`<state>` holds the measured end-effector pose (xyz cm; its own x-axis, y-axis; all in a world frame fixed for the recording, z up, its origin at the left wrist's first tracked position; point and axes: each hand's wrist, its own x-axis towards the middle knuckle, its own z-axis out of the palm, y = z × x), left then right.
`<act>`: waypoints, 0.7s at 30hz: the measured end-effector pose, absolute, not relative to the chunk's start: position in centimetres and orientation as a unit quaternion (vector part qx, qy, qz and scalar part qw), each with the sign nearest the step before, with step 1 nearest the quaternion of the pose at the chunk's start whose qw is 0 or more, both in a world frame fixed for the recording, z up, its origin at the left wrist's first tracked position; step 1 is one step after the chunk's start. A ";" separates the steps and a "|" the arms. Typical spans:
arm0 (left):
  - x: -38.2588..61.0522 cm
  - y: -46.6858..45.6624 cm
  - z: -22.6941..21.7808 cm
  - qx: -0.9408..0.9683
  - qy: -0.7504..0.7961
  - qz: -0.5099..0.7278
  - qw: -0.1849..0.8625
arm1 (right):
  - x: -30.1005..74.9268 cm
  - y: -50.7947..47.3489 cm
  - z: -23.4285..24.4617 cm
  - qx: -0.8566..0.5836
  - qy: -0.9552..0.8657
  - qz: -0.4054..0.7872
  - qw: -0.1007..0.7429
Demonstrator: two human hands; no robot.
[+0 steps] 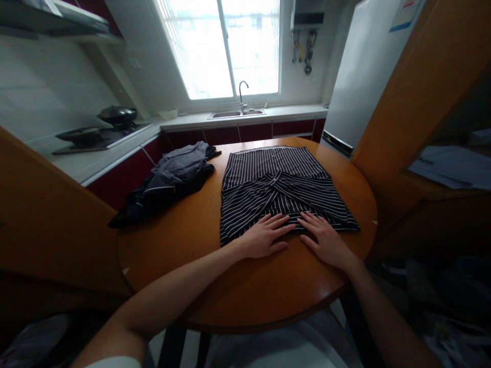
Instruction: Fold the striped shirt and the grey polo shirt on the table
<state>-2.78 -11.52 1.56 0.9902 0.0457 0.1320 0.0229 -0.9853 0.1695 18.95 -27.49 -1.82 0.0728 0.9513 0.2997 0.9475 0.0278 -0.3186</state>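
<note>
A black garment with white stripes (249, 171) lies spread flat on the round wooden table (169, 266). Its cloth is twisted into a knot near the middle, and stripes fan out from there. My left hand (266, 236) rests palm down on the near edge, fingers spread over the cloth. Beside it, slightly to the right, my right hand (324, 240) also lies flat with its fingertips on the same edge. Neither hand grips the cloth. The garment's underside is hidden.
A heap of grey and black clothes (176, 171) lies on the table's left side, partly over the edge. Beyond stand a counter with a sink (226, 115), a stove with a wok (117, 115) at left, and a fridge (368, 71) at right. Wooden partitions flank the table.
</note>
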 end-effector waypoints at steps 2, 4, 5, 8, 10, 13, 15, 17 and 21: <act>-2.8 -11.5 1.5 0.994 0.018 0.066 0.083 | 19.0 -27.5 -1.9 -0.696 -0.682 0.004 0.224; -2.8 -11.5 1.6 0.994 0.020 0.063 0.083 | 19.1 -27.4 -1.9 -0.694 -0.684 0.002 0.225; -2.8 -11.5 1.6 0.994 0.020 0.062 0.083 | 19.1 -27.4 -1.9 -0.693 -0.685 0.001 0.226; -2.8 -11.5 1.7 0.994 0.020 0.061 0.084 | 19.1 -27.4 -2.0 -0.692 -0.684 0.000 0.230; -2.8 -11.6 1.7 0.994 0.020 0.062 0.086 | 19.1 -27.4 -2.0 -0.693 -0.683 0.001 0.231; -2.8 -11.6 1.7 0.994 0.018 0.069 0.087 | 19.1 -27.4 -2.1 -0.693 -0.684 0.000 0.228; -2.8 -11.5 1.7 0.994 0.017 0.069 0.086 | 19.1 -27.4 -2.1 -0.693 -0.684 -0.002 0.228; -2.8 -11.5 1.6 0.994 0.018 0.067 0.084 | 19.0 -27.4 -2.0 -0.695 -0.683 -0.002 0.227; -2.8 -11.5 1.6 0.994 0.018 0.066 0.083 | 19.0 -27.5 -1.9 -0.696 -0.682 0.001 0.225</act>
